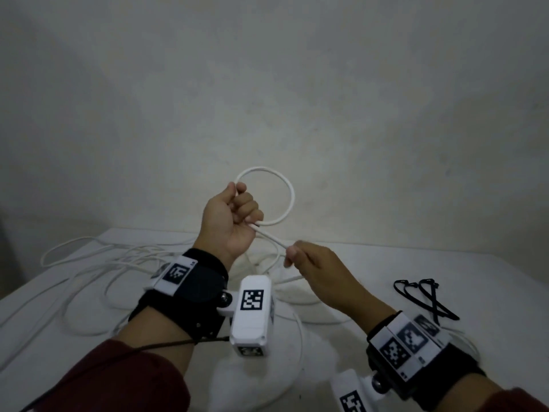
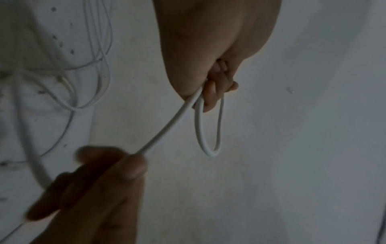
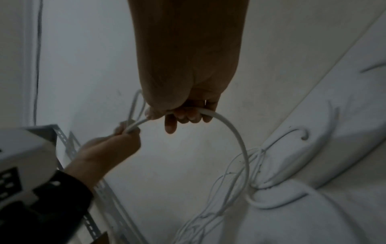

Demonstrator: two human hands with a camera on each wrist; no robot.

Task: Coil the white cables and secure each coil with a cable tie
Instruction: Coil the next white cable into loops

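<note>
My left hand (image 1: 237,212) is raised above the table with its fingers curled round a white cable (image 1: 289,190), which stands up from the fist as one round loop. The same loop (image 2: 208,137) hangs narrow in the left wrist view. From the fist the cable runs down to my right hand (image 1: 300,257), which pinches it between thumb and fingers. In the right wrist view the cable (image 3: 234,130) arcs from my right fingers (image 3: 183,117) down to the table. More loose white cable (image 1: 98,263) lies tangled on the table. Black cable ties (image 1: 424,295) lie at the right.
The table (image 1: 490,278) has a white cloth cover and backs onto a plain pale wall (image 1: 267,84). A perforated metal rail (image 3: 69,147) shows at the left in the right wrist view. White camera housings (image 1: 252,313) hang from both wrists.
</note>
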